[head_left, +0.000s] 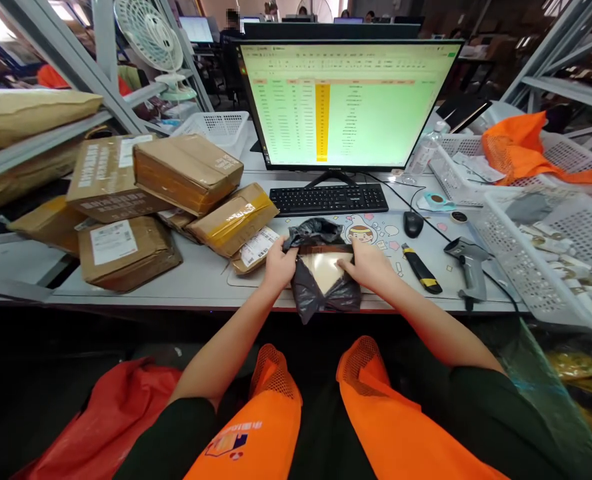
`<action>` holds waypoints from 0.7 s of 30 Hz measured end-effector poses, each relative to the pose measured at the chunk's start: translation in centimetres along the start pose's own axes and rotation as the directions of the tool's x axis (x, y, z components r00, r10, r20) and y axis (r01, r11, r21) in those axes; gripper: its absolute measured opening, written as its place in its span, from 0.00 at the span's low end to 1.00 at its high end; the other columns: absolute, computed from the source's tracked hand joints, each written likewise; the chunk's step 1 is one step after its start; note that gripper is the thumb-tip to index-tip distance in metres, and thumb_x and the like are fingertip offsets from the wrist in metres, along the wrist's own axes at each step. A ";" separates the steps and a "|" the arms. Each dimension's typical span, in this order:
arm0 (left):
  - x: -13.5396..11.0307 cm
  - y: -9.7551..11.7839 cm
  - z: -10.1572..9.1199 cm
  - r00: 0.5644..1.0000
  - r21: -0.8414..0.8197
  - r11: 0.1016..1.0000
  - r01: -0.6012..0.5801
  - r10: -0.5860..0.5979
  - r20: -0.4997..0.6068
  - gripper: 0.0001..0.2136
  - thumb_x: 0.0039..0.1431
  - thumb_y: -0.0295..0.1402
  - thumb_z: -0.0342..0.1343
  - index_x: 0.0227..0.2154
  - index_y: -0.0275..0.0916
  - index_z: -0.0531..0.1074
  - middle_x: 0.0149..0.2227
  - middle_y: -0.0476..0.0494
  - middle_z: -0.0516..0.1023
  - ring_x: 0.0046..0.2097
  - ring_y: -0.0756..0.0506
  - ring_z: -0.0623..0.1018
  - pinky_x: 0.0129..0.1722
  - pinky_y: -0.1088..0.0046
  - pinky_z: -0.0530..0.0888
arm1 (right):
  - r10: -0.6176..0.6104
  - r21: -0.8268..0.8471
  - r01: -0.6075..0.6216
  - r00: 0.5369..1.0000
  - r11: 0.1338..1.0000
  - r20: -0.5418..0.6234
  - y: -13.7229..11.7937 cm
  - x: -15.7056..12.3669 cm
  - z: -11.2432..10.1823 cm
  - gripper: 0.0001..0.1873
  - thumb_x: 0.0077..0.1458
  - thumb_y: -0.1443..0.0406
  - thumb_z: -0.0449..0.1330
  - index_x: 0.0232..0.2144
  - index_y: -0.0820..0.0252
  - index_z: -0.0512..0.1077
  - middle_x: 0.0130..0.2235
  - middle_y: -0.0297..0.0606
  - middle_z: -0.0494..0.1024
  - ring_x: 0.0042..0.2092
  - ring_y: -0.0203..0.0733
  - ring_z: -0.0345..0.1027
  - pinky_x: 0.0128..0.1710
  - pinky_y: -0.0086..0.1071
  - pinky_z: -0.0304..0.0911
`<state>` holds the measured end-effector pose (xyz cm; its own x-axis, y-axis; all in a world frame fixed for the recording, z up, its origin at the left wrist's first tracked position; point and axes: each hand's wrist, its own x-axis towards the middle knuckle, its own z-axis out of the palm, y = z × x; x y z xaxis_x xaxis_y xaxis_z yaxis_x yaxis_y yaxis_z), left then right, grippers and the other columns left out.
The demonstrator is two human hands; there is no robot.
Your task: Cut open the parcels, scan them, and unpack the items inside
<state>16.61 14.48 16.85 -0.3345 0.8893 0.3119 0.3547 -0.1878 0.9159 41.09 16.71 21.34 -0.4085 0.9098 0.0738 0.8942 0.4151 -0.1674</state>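
Note:
A black plastic bag (307, 293), torn or opened at the top, lies at the desk's front edge in front of the keyboard. Inside it shows a pale, glossy flat-faced item (322, 268) with a brown strip along its far side; its kind I cannot make out. My left hand (280, 265) grips the bag's left edge, fingers curled into the plastic. On the right side, my right hand (369, 265) holds the bag's edge, its thumb lying over the pale item. A black and yellow utility knife (422, 269) lies to the right of my right hand.
Cardboard boxes (189, 170) are piled on the left. Behind the bag are a keyboard (329, 199) and a monitor (349, 107). A mouse (413, 225), a barcode scanner (471, 270) and white plastic baskets (513, 257) stand on the right.

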 end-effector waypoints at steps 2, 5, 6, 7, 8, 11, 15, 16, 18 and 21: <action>0.6 0.5 0.6 0.998 -0.096 0.995 0.012 -0.019 -0.067 0.09 0.64 0.40 0.52 0.36 0.40 0.71 0.36 0.44 0.78 0.41 0.43 0.78 0.47 0.66 0.78 | 0.028 0.112 -0.023 0.999 0.993 -0.044 -0.3 0.2 -1.0 0.41 0.67 0.51 0.61 0.71 0.71 0.57 0.53 0.61 0.79 0.52 0.64 0.75 0.50 0.48 0.68; 1.8 1.2 1.9 0.987 -0.208 0.978 0.008 -0.041 -0.154 0.16 0.69 0.41 0.45 0.48 0.38 0.72 0.48 0.39 0.79 0.52 0.43 0.80 0.57 0.65 0.77 | -0.038 0.185 0.087 0.967 0.979 -0.251 -1.3 0.4 -1.7 0.43 0.65 0.54 0.62 0.73 0.71 0.55 0.62 0.64 0.72 0.62 0.68 0.67 0.59 0.55 0.63; 2.2 1.5 2.2 0.981 -0.233 0.973 0.005 -0.049 -0.186 0.17 0.70 0.41 0.43 0.50 0.38 0.71 0.50 0.38 0.79 0.54 0.43 0.79 0.59 0.66 0.76 | -0.073 0.175 0.138 0.940 0.975 -0.333 -1.8 0.5 -1.7 0.38 0.66 0.57 0.61 0.71 0.71 0.59 0.65 0.64 0.70 0.66 0.68 0.62 0.62 0.56 0.60; 2.5 1.8 2.5 0.975 -0.247 0.969 -0.001 -0.054 -0.216 0.17 0.70 0.40 0.42 0.51 0.39 0.71 0.51 0.39 0.78 0.55 0.43 0.79 0.59 0.66 0.76 | -0.117 0.156 0.191 0.913 0.969 -0.390 -2.4 0.7 -1.5 0.33 0.66 0.59 0.59 0.68 0.69 0.64 0.66 0.62 0.68 0.68 0.67 0.59 0.64 0.56 0.57; 2.6 2.1 2.7 0.969 -0.251 0.968 -0.012 -0.051 -0.243 0.16 0.69 0.39 0.43 0.51 0.39 0.70 0.51 0.39 0.78 0.54 0.44 0.79 0.58 0.67 0.76 | -0.169 0.137 0.246 0.893 0.960 -0.417 -3.0 0.9 -1.3 0.28 0.67 0.61 0.58 0.65 0.68 0.68 0.66 0.60 0.68 0.69 0.65 0.58 0.65 0.55 0.55; 2.3 3.0 2.4 0.959 -0.183 0.979 -0.089 0.034 -0.283 0.13 0.65 0.34 0.48 0.49 0.40 0.70 0.47 0.41 0.78 0.50 0.44 0.79 0.56 0.68 0.77 | -0.271 0.098 0.340 0.865 0.935 -0.421 -4.0 1.5 -0.5 0.22 0.69 0.60 0.57 0.60 0.66 0.72 0.63 0.58 0.71 0.68 0.62 0.58 0.66 0.52 0.53; 0.8 3.7 1.0 0.960 -0.059 0.982 -0.182 0.164 -0.227 0.10 0.58 0.33 0.51 0.41 0.40 0.71 0.41 0.43 0.78 0.47 0.42 0.79 0.55 0.64 0.77 | -0.244 0.081 0.308 0.866 0.948 -0.437 -3.2 1.4 -0.6 0.26 0.66 0.54 0.61 0.57 0.68 0.72 0.65 0.62 0.67 0.69 0.67 0.54 0.66 0.53 0.52; 0.4 3.6 0.8 0.969 -0.095 0.980 -0.174 0.154 -0.192 0.09 0.57 0.33 0.52 0.40 0.40 0.71 0.40 0.43 0.78 0.47 0.41 0.79 0.54 0.63 0.78 | -0.268 0.077 0.326 0.871 0.942 -0.412 -2.8 1.1 -0.9 0.26 0.65 0.53 0.61 0.56 0.67 0.73 0.65 0.61 0.68 0.68 0.67 0.56 0.65 0.53 0.52; -0.4 3.2 0.9 0.996 -0.211 0.974 -0.084 0.075 -0.052 0.12 0.54 0.34 0.55 0.41 0.40 0.72 0.40 0.43 0.79 0.46 0.40 0.80 0.53 0.60 0.79 | -0.346 0.065 0.393 0.868 0.917 -0.357 -2.0 0.2 -1.6 0.24 0.64 0.54 0.62 0.56 0.64 0.74 0.64 0.58 0.69 0.67 0.64 0.59 0.65 0.52 0.51; -1.2 2.0 2.1 0.972 -0.203 0.972 0.119 -0.072 0.224 0.16 0.54 0.38 0.60 0.44 0.38 0.75 0.40 0.39 0.82 0.45 0.37 0.82 0.50 0.56 0.80 | -0.457 0.040 0.492 0.833 0.870 -0.312 -1.3 -1.4 -2.3 0.21 0.64 0.57 0.64 0.55 0.59 0.76 0.65 0.52 0.71 0.69 0.60 0.58 0.68 0.52 0.47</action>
<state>19.53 13.89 17.73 -0.1554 0.9712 0.1804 0.1277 -0.1614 0.9786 40.95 14.87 23.72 -0.6921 0.5685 0.4447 0.5692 0.8088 -0.1481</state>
